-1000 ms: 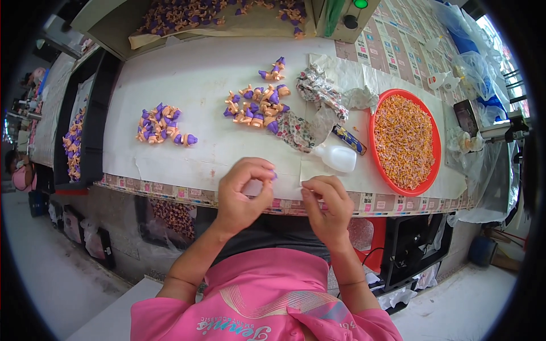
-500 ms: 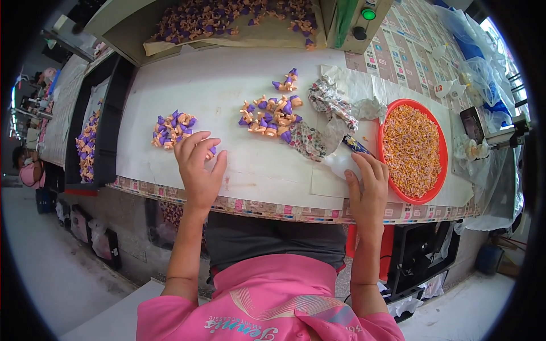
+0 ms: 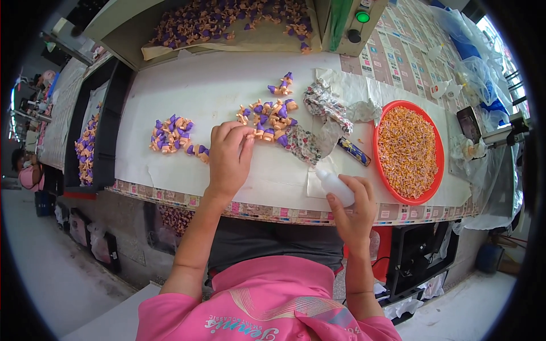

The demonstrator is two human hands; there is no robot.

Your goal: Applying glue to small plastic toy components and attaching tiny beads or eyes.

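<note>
My left hand [image 3: 230,162] is at the near left edge of the middle pile of small toy figures [image 3: 270,119], flesh-coloured with purple parts. Its fingers are closed in a pinch, and what lies between the fingertips is too small to make out. In my right hand [image 3: 357,213] is a white squeeze bottle [image 3: 336,188], tilted with its nozzle toward the upper left. Another pile of figures [image 3: 170,135] lies to the left, with a few trailing toward my left wrist. A small group of figures [image 3: 281,84] sits beyond the middle pile.
A red round basin [image 3: 376,165] full of tiny orange and pink pieces stands at the right. Beside it lie a dark blue tube [image 3: 354,152] and crumpled floral cloth [image 3: 327,105]. A black tray [image 3: 108,113] with figures is at the left; an open box [image 3: 187,50] of figures stands behind.
My left hand has moved right from the left pile to the middle pile, its fingers closing. My right hand has picked up the bottle and drawn it nearer, away from the blue tube.
</note>
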